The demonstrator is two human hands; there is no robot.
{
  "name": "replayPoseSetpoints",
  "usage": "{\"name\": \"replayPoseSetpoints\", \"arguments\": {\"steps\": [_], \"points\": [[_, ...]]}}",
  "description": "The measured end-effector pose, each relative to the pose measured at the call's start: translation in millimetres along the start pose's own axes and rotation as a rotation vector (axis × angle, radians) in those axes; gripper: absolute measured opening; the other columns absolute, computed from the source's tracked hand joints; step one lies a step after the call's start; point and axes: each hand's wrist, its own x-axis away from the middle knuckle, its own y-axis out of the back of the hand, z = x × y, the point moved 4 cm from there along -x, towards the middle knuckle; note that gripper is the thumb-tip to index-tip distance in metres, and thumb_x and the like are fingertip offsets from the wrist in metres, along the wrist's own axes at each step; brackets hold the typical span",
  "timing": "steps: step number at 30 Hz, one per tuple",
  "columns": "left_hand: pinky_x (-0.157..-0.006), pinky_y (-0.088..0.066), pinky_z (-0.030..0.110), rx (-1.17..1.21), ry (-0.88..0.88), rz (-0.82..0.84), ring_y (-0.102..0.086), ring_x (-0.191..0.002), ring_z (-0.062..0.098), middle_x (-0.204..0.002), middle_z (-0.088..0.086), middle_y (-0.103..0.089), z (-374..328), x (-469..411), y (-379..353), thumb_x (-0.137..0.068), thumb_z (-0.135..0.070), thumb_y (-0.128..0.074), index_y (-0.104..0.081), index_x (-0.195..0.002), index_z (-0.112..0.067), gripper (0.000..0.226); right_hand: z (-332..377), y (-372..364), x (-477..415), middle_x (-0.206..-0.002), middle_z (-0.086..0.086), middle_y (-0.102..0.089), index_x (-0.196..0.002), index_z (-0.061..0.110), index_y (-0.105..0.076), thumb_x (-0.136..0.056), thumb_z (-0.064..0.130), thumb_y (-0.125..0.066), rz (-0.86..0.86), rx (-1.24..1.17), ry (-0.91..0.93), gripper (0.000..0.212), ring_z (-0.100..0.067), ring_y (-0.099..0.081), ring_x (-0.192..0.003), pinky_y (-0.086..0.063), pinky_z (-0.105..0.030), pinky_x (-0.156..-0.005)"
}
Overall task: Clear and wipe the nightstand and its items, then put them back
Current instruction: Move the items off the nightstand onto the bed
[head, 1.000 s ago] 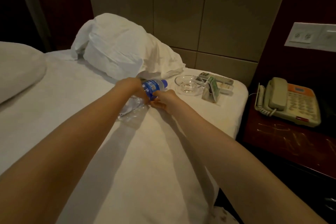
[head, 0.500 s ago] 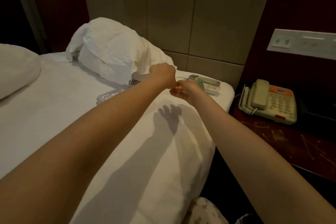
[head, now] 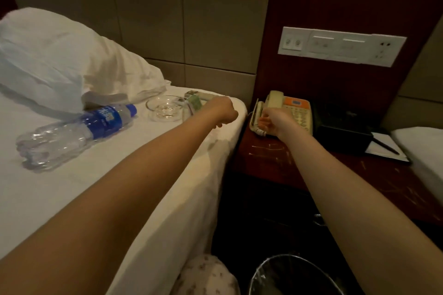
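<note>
The right hand (head: 275, 121), right of centre in the frame, curls its fingers against the near left edge of the telephone (head: 285, 112), by the coiled cord; whether it grips yet I cannot tell. The telephone sits at the back left of the nightstand (head: 268, 160), long axis running away from the camera. The left hand (head: 224, 111), loosely fisted and empty, hovers over the bed's (head: 72, 187) edge, farther from the telephone.

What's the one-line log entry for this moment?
stage: clearing nightstand | right hand: on phone | left hand: fisted above bed edge | bottle, glass dish: on bed
</note>
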Motion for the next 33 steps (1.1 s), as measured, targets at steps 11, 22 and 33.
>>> {"name": "replayPoseSetpoints", "arguments": {"steps": [11,22,33], "points": [[-0.091,-0.041,0.036,-0.045,-0.020,-0.016,-0.050,-0.119,0.034,-0.130,0.020,-0.052,-48,-63,-70,-0.097,-0.023,-0.038,-0.047,-0.126,-0.004,0.036,-35,100,-36,-0.076,-0.007,-0.057,-0.104,0.004,-0.055,-0.092,0.011,-0.047,-0.194,0.379,-0.022,0.016,-0.014,-0.048,-0.057,-0.037,-0.024,-0.047],[-0.093,-0.044,0.033,-0.263,0.065,0.028,-0.053,-0.116,0.031,-0.124,0.018,-0.057,-49,-118,-99,-0.092,-0.012,-0.053,-0.055,-0.119,0.000,0.030,-32,110,-42,-0.115,-0.007,-0.058,-0.117,0.012,-0.054,-0.090,0.029,-0.054,-0.278,0.793,0.044,0.031,-0.026,-0.056,-0.108,-0.040,-0.031,-0.072],[-0.048,-0.041,0.026,-0.238,0.039,0.114,-0.061,-0.082,0.030,-0.097,0.021,-0.063,-53,-124,-64,-0.091,-0.005,-0.046,-0.057,-0.080,0.004,0.018,-39,89,-53,-0.131,-0.017,-0.050,-0.140,0.011,-0.035,-0.099,0.038,-0.038,0.000,-0.205,-0.135,0.049,-0.031,-0.053,-0.117,-0.048,-0.037,-0.086]]}}
